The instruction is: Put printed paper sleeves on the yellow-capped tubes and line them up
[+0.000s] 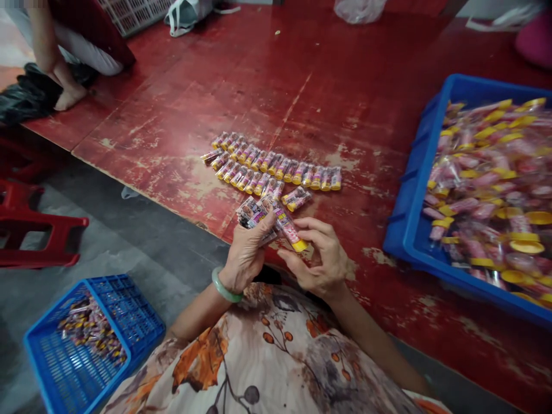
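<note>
My left hand (250,253), with a green bangle on the wrist, is closed around a bunch of small printed cards (248,211). Its thumb lies over them, against a small clear tube (290,229) with pink contents and a yellow cap. My right hand (321,256) curls its fingers and thumb about the capped end of that tube. Just beyond the hands, two similar tubes (296,198) lie together on the red table. Past these, similar yellow-capped tubes (269,164) lie side by side in two curved rows.
On the right stands a blue bin (394,230) heaped with yellow-capped tubes. A blue basket (142,310) holding more small packs is on the floor at lower left, near red stools (43,230). Another person's bare foot (71,96) rests on the table at upper left.
</note>
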Demonstrator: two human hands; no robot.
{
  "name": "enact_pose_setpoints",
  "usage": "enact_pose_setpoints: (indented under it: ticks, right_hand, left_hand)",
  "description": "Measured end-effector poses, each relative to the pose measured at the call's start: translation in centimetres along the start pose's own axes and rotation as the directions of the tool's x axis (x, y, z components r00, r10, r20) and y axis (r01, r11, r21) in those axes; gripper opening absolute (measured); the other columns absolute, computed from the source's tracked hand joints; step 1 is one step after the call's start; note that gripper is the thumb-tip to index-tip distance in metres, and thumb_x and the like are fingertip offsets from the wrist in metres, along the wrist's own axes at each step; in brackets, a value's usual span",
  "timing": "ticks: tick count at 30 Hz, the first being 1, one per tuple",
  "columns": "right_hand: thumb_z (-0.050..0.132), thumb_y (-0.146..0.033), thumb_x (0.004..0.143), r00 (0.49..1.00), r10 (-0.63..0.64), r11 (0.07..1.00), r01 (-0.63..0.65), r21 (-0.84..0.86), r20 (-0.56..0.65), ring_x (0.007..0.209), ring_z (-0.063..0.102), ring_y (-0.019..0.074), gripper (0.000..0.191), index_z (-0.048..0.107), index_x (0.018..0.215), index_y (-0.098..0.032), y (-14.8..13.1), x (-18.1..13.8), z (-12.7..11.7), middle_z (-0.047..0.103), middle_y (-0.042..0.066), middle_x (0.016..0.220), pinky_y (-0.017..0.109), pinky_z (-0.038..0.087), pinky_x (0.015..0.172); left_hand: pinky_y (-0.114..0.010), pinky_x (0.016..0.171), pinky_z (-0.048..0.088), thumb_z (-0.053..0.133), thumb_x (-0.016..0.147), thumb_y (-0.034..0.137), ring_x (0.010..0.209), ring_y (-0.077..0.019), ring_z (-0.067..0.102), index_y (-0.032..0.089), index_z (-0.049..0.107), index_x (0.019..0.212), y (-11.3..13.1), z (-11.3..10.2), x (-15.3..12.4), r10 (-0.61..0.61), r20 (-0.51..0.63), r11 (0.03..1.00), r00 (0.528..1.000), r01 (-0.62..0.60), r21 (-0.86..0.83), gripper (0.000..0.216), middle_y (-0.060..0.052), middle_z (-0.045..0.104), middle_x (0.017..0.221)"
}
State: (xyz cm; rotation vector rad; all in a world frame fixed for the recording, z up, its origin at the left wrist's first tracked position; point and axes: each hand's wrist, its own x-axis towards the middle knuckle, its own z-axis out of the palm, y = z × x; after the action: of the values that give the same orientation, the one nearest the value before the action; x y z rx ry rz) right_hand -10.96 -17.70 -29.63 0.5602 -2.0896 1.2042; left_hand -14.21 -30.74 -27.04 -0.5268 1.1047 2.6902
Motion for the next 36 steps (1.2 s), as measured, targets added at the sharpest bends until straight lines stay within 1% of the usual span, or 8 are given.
enact_pose_setpoints:
  ticks: [3, 5, 10, 13, 17, 20, 27, 36]
  right_hand:
    - [0.063, -0.016, 0.083, 0.990, 0.079, 0.986, -0.094, 0.139, 0.114, 0.110, 0.060, 0.0262, 0.037, 0.054, 0.119, -0.019, 0.1, -0.6, -1.0, 0.059, 0.013, 0.120, 0.045, 0.056, 0.088]
    - [0.062, -0.015, 0.082, 0.986, 0.114, 0.975, -0.135, 0.176, 0.124, 0.110, 0.061, 0.0268, 0.039, 0.054, 0.119, -0.021, 0.3, -0.9, -1.4, 0.059, 0.012, 0.121, 0.046, 0.056, 0.087]
    - [0.065, -0.014, 0.077, 0.993, 0.122, 0.984, -0.121, 0.133, -0.001, 0.099, 0.063, 0.0240, 0.037, 0.059, 0.112, -0.024, 0.6, -1.3, -1.0, 0.062, 0.007, 0.113, 0.043, 0.056, 0.084]
    - [0.067, -0.015, 0.076, 0.976, 0.199, 0.973, -0.187, 0.136, -0.083, 0.091, 0.063, 0.0215, 0.032, 0.059, 0.105, -0.024, 0.6, -1.3, -0.8, 0.062, 0.005, 0.105, 0.039, 0.056, 0.078]
    - [0.070, -0.016, 0.076, 0.962, 0.270, 0.947, -0.256, 0.194, -0.049, 0.085, 0.063, 0.0195, 0.027, 0.061, 0.100, -0.023, 0.7, -1.4, -1.4, 0.062, 0.005, 0.099, 0.033, 0.056, 0.067]
    - [0.068, -0.016, 0.077, 0.964, 0.265, 0.943, -0.252, 0.217, -0.035, 0.083, 0.063, 0.0194, 0.027, 0.063, 0.103, -0.023, 0.7, -1.5, -1.8, 0.063, 0.005, 0.099, 0.032, 0.054, 0.062]
    - [0.063, -0.014, 0.077, 0.964, 0.161, 0.987, -0.162, 0.015, -0.213, 0.076, 0.064, 0.0182, 0.022, 0.066, 0.096, -0.025, 0.0, -1.1, -1.4, 0.066, 0.002, 0.091, 0.033, 0.054, 0.062]
    - [0.064, -0.012, 0.078, 0.942, 0.185, 0.982, -0.191, 0.007, -0.281, 0.074, 0.064, 0.0176, 0.017, 0.066, 0.090, -0.025, -0.4, -1.3, -1.1, 0.066, 0.001, 0.087, 0.033, 0.054, 0.062]
  left_hand:
    - [-0.024, 0.075, 0.052, 0.085, 0.063, 0.023, 0.073, -0.0111, 0.066, 0.017, 0.070, 0.092, 0.1, -0.1, 0.0, -0.028, 0.024, 0.999, 0.999, 0.027, 0.028, 0.033, 0.001, 0.072, 0.085]
    - [-0.024, 0.074, 0.052, 0.086, 0.063, 0.022, 0.071, -0.0108, 0.066, 0.016, 0.070, 0.090, 0.1, 0.0, 0.0, -0.052, 0.031, 0.998, 0.998, 0.051, 0.035, 0.032, 0.001, 0.072, 0.084]
    - [-0.024, 0.069, 0.053, 0.088, 0.058, 0.024, 0.067, -0.0113, 0.066, 0.016, 0.071, 0.087, -0.2, 0.6, -0.4, -0.106, 0.064, 0.993, 0.992, 0.102, 0.058, 0.034, 0.000, 0.072, 0.079]
    - [-0.024, 0.069, 0.053, 0.088, 0.059, 0.025, 0.067, -0.0127, 0.067, 0.017, 0.072, 0.087, -0.5, 0.7, -0.6, -0.136, 0.095, 0.988, 0.986, 0.128, 0.088, 0.033, 0.000, 0.073, 0.080]
    - [-0.026, 0.071, 0.053, 0.089, 0.058, 0.026, 0.068, -0.0141, 0.067, 0.016, 0.072, 0.086, -1.2, 0.3, -0.7, -0.158, 0.092, 0.983, 0.983, 0.147, 0.113, 0.035, -0.002, 0.074, 0.082]
    - [-0.025, 0.070, 0.054, 0.088, 0.059, 0.026, 0.068, -0.0134, 0.067, 0.015, 0.072, 0.086, -1.5, 0.2, -0.8, -0.183, 0.090, 0.979, 0.979, 0.173, 0.108, 0.033, -0.001, 0.074, 0.081]
    - [-0.022, 0.069, 0.053, 0.090, 0.055, 0.026, 0.067, -0.0106, 0.065, 0.015, 0.073, 0.082, -2.0, 0.7, -1.6, -0.177, 0.095, 0.982, 0.980, 0.170, 0.077, 0.035, 0.000, 0.073, 0.078]
    - [-0.026, 0.071, 0.052, 0.090, 0.055, 0.031, 0.069, -0.0136, 0.066, 0.016, 0.071, 0.082, -2.5, 0.8, -1.9, -0.194, 0.068, 0.975, 0.979, 0.184, 0.122, 0.036, -0.001, 0.073, 0.081]
